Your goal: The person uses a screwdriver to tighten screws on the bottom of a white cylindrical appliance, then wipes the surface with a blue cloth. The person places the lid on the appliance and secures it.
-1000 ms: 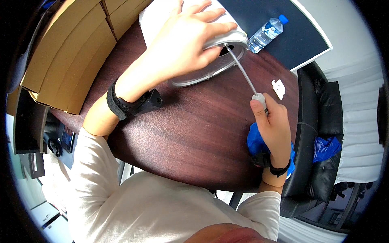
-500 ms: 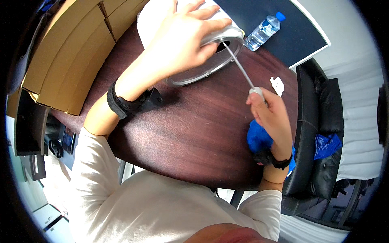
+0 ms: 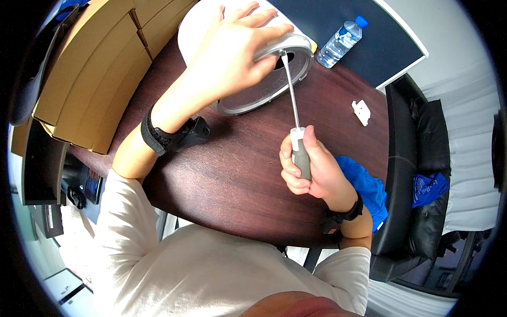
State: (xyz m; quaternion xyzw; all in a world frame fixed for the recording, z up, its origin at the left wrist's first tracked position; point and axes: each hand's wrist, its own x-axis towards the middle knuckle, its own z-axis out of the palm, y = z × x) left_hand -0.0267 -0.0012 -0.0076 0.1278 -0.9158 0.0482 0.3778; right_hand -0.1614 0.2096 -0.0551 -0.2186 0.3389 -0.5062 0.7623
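A screwdriver (image 3: 301, 153) with a grey and white handle is gripped in my right hand (image 3: 318, 168). Its long metal shaft points away from me, and the tip meets the rim of a white rounded appliance (image 3: 196, 33). My left hand (image 3: 232, 53) lies on top of that appliance with fingers spread, steadying its side. The appliance is tipped so its round open end, ringed in grey, faces me; a dark opening shows inside. What the screwdriver tip touches is too small to make out.
A water bottle (image 3: 343, 42) with a blue cap stands behind at the right. A small white part (image 3: 361, 113) lies on the brown table (image 3: 227, 174). The blue cloth (image 3: 367, 185) is beside my right wrist. Cardboard boxes (image 3: 90, 79) line the left; a black sofa (image 3: 422, 222) stands at the right.
My right hand has moved left and toward me, turning so the screwdriver handle now shows and its shaft stands steeper. My left hand stays on the appliance.
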